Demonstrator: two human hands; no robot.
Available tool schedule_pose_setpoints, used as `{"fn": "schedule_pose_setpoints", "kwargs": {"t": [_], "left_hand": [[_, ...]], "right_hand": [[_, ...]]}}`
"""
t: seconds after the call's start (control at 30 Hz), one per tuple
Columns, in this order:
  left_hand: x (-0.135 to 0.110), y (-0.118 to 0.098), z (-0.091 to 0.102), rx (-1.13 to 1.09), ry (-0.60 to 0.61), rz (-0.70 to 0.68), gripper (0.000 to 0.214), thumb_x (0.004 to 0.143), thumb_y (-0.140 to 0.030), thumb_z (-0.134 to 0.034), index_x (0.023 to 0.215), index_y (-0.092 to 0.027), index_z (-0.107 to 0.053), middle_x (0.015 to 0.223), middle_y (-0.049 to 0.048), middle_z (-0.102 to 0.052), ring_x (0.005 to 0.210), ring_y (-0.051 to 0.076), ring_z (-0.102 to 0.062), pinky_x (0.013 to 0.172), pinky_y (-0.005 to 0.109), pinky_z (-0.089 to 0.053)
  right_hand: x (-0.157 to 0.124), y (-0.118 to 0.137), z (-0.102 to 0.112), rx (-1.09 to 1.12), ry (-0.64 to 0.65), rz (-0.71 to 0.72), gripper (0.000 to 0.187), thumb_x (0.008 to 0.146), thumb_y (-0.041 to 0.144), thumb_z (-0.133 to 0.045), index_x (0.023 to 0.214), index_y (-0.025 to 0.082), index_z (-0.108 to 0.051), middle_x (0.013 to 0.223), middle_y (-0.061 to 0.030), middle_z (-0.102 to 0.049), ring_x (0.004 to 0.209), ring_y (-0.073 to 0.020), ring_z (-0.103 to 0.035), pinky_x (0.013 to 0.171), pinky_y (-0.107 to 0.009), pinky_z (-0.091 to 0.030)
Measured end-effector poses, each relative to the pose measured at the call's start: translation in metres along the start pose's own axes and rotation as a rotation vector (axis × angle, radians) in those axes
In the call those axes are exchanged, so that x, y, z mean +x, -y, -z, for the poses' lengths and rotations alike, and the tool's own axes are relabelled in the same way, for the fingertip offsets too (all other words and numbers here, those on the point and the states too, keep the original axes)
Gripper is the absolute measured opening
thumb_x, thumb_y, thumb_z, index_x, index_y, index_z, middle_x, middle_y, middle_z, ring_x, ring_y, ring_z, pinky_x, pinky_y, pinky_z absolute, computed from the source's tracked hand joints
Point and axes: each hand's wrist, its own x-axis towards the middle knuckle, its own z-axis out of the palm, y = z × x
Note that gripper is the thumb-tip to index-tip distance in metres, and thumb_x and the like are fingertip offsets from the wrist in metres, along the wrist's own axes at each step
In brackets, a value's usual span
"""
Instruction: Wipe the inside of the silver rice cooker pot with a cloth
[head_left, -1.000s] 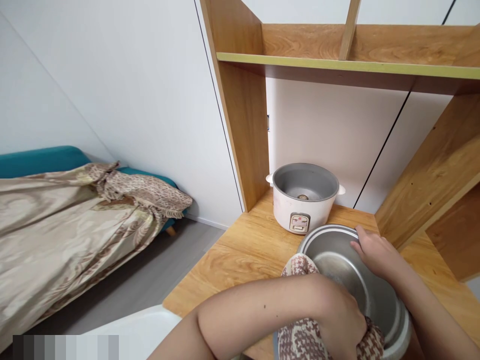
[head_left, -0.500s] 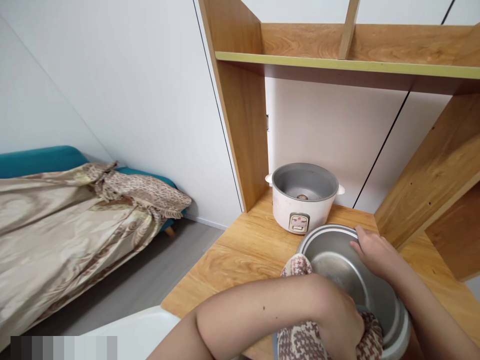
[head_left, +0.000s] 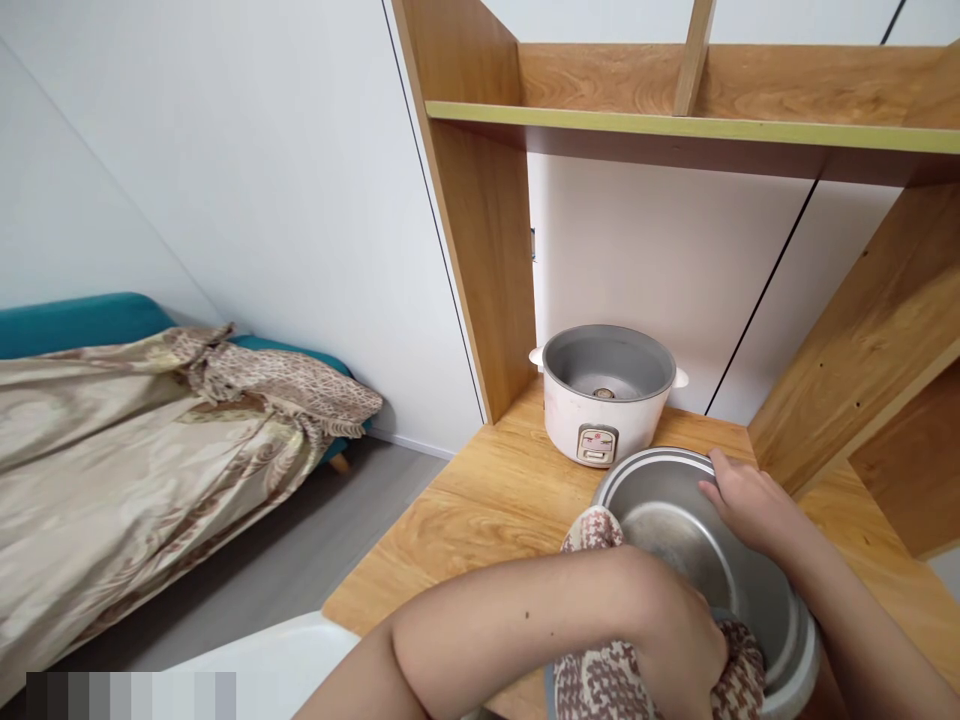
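A silver-grey inner pot tilts over the wooden table, its mouth facing me. My right hand grips its upper right rim, thumb inside and the palm round the outer wall. In my left hand is a brown-and-white checked cloth, bunched and pressed into the lower part of the pot. Part of the cloth drapes over the pot's left rim, and my left fingers are mostly hidden by the hand itself. Just behind the pot stands the white rice cooker body, lidless, with its heating plate showing inside.
The wooden table carries an upright shelf unit with a board above the cooker. A slanting wooden panel rises at right. White furniture touches the table's near left. A cloth-covered sofa lies farther left.
Both hands, the cloth and the pot keep almost the same places. The view has shifted only very slightly.
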Motion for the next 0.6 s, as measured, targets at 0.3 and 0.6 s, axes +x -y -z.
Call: {"fn": "schedule_pose_setpoints", "kwargs": {"t": [0.3,0.6], "left_hand": [[-0.001,-0.012,0.028,0.15,0.337,-0.102,0.031,0.063,-0.04,-0.063,0.079,-0.014,-0.07,0.071,0.0078,-0.07,0.063,0.02,-0.063,0.059,0.03,-0.048],[-0.009,-0.025,0.047,0.242,0.495,-0.066,0.042,0.067,-0.036,-0.065,0.096,-0.005,-0.067,0.078,0.012,-0.07,0.058,0.017,-0.06,0.052,0.027,-0.047]], "right_hand": [[0.0,0.001,0.001,0.006,0.009,-0.003,0.012,0.099,0.029,-0.039,0.098,0.018,-0.044,0.096,-0.013,-0.067,0.087,-0.031,-0.065,0.061,-0.033,-0.03],[0.0,0.0,0.0,-0.001,0.006,0.003,0.013,0.099,0.028,-0.039,0.101,0.017,-0.045,0.097,-0.0134,-0.067,0.088,-0.0306,-0.065,0.062,-0.033,-0.03]]}}
